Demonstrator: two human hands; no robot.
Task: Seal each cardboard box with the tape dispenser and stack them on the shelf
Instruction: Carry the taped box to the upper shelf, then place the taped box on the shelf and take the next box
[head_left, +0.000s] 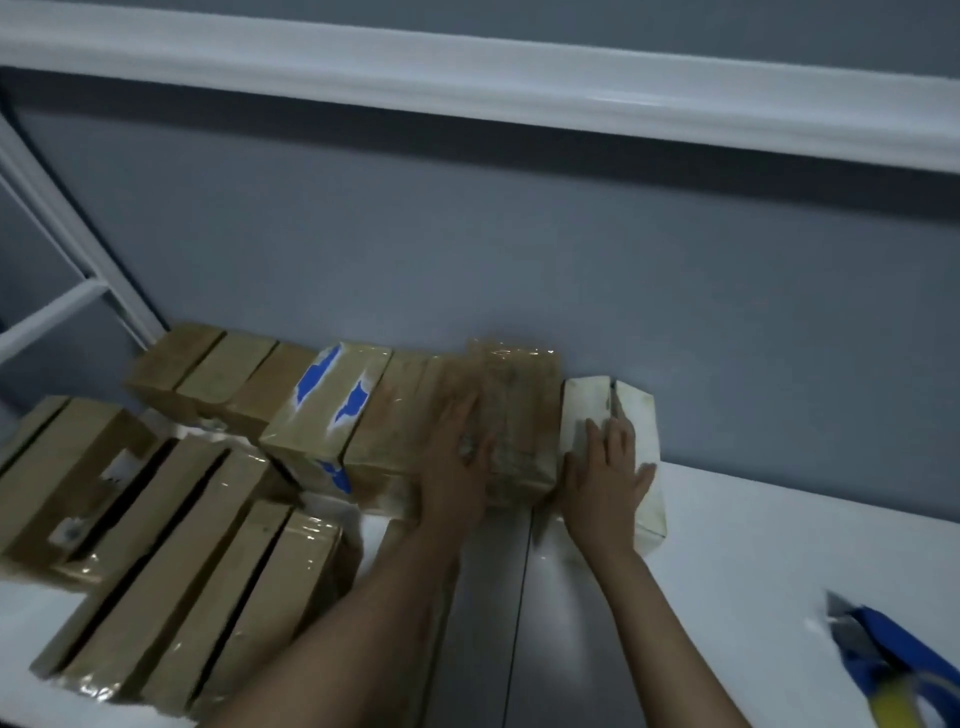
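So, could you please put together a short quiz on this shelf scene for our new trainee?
1. True or false: a hand holds the tape dispenser.
2. The right hand rests on which box? A) the white box B) the blue-patched box C) a box in the near row.
3. Fill in: the taped box between the left hand and the right hand is ___ in colour.
Key: 1 false, the tape dispenser lies on the shelf at lower right; 2 A; 3 brown.
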